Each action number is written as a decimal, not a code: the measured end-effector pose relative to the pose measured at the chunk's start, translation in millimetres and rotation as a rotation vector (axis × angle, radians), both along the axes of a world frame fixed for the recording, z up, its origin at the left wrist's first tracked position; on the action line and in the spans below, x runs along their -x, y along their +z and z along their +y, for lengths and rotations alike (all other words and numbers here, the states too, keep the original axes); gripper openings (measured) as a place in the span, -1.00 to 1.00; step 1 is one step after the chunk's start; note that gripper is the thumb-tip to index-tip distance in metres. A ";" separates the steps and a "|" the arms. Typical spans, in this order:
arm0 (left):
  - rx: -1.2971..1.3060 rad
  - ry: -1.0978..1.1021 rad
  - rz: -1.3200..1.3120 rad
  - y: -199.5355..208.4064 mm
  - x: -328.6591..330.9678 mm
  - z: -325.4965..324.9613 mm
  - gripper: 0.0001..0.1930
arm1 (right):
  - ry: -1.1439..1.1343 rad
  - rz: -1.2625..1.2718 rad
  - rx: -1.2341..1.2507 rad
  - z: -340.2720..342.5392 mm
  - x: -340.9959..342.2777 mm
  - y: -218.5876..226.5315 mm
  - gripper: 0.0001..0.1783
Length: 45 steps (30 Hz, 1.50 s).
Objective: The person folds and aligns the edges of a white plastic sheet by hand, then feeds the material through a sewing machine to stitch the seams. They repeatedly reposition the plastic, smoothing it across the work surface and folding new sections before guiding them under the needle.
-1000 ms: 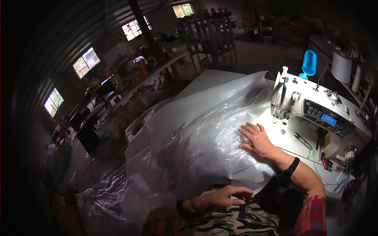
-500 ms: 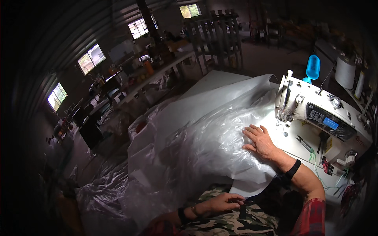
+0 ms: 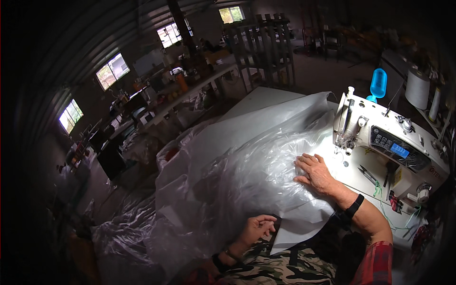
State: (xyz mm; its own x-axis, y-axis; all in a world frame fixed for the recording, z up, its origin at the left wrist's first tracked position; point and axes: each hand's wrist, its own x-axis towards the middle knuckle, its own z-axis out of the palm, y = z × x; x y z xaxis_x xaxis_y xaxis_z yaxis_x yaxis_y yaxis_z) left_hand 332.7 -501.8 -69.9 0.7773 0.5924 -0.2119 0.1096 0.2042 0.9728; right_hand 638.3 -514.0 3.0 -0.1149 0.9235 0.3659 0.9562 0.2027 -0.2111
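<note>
A large sheet of whitish translucent plastic film [image 3: 237, 175] lies rumpled over the sewing table and hangs off its left and front edges. My right hand [image 3: 316, 175] rests on the film with its fingers spread, left of the sewing machine [image 3: 389, 133] and its needle area. Close to my lap, my left hand [image 3: 258, 229] is beside the film's near corner, fingers loosely bent and nothing visible in them; its thumb is hard to make out. That pale corner [image 3: 299, 228] hangs down over my camouflage-patterned clothing [image 3: 285, 268].
Thread snips [image 3: 368, 175] with green thread lie on the machine bed. A blue bottle-shaped piece [image 3: 378, 83] stands above the machine, and white thread cones [image 3: 418, 89] are at the right. More crumpled film [image 3: 126, 237] lies at lower left. A long workbench [image 3: 190, 92] stands behind.
My left hand has moved up and a little left, away from the sheet's near corner, which now hangs lower and further left. My right hand stays on the film.
</note>
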 end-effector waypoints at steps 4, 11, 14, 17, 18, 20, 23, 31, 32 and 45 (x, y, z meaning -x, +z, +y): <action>-0.093 0.060 0.054 -30.2 -1.6 8.3 -0.78 | 0.004 -0.002 -0.012 3.5 -0.4 -3.0 -0.33; -0.533 -0.310 0.423 -66.7 -13.6 16.5 -0.70 | 0.017 -0.004 -0.003 2.1 -3.0 -3.3 -0.35; -0.616 -0.308 0.428 -99.2 -7.6 21.1 -0.69 | 0.030 0.012 0.008 2.7 0.9 -0.5 -0.35; -0.463 -0.284 0.422 -109.7 -15.1 23.5 -0.65 | 0.028 0.034 0.023 0.9 -1.3 -0.2 -0.36; -0.459 -0.285 0.421 -112.9 -17.5 26.0 -0.65 | 0.023 0.040 0.017 1.0 -0.7 -0.4 -0.36; -0.455 -0.376 0.447 -120.1 -27.1 31.5 -0.66 | 0.021 0.037 0.028 0.6 -4.2 1.3 -0.36; -0.535 -0.386 0.481 -175.5 -32.0 39.3 -0.65 | 0.025 0.041 0.032 -0.3 -3.0 1.9 -0.36; -0.452 -0.521 0.828 -241.2 -34.7 57.5 -0.57 | 0.030 0.047 0.031 2.6 -2.0 1.3 -0.35; -0.475 -0.506 0.834 -241.2 -28.8 59.0 -0.57 | 0.030 0.043 0.030 3.0 -2.3 2.0 -0.35; -0.776 -0.257 0.894 -229.4 -39.8 56.2 -0.61 | 0.057 0.033 0.028 1.8 -3.3 2.0 -0.34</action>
